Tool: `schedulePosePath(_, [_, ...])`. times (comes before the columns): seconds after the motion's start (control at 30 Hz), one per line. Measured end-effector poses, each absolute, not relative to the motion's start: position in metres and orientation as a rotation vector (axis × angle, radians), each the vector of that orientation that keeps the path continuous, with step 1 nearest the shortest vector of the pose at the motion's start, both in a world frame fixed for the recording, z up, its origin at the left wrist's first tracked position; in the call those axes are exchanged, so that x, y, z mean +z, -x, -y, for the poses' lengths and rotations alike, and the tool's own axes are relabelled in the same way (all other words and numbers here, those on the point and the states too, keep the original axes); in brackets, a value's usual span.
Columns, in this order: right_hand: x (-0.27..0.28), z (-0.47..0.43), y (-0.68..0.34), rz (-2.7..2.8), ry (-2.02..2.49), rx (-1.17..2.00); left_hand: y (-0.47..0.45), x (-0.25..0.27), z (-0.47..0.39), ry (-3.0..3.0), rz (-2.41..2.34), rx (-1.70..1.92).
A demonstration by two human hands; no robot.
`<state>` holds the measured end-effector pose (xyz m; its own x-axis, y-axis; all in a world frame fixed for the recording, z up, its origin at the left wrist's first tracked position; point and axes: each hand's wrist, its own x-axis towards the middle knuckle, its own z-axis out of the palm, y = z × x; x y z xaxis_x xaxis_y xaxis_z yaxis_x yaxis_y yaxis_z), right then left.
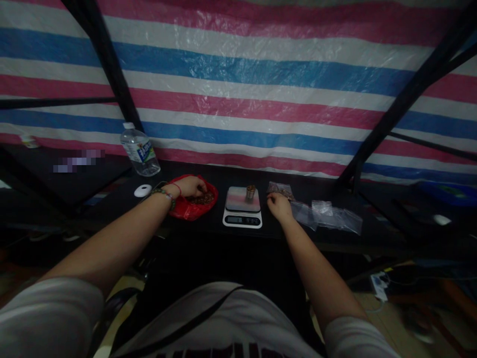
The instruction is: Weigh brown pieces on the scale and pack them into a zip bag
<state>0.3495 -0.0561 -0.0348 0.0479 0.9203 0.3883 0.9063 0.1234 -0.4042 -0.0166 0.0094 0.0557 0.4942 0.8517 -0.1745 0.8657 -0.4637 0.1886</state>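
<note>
Nearest the camera, a white shirt filled the bottom of the frame, and both bare forearms ran up from it toward the dark worktop (pixel 208 226) at mid-frame. The left hand (pixel 191 187), left of centre, reached into a red bag (pixel 188 208) that lay open and slumped on the worktop; its fingers curled down among small brownish pieces inside, though whether they gripped any could not be told. The right hand (pixel 279 206), just right of centre, rested knuckles-up with fingers bent loosely at a small filled packet (pixel 280 189), touching its near edge. Between the hands sat a kitchen scale (pixel 242 208), its display facing the person, with a small upright cup (pixel 251 192) on the platform's far right corner. Clear empty bags (pixel 328 215) lay flat to the right, long axis running along the worktop's front edge. Farther back left stood a white round object (pixel 143 190) and a tilted water bottle (pixel 140 149), before a striped tarpaulin (pixel 253 74).
</note>
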Motion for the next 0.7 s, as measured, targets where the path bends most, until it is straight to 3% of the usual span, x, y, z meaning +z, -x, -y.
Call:
schedulePosePath(0.37, [-0.033, 0.056, -0.349, 1.832, 1.798, 0.048, -0.082, 0.053, -0.003, -2.644, -1.014, 0.152])
schedulePosePath(0.7, [-0.034, 0.055, -0.349, 1.836, 1.787, 0.065, -0.11, 0.042, -0.001, -2.631, -1.129, 0.083])
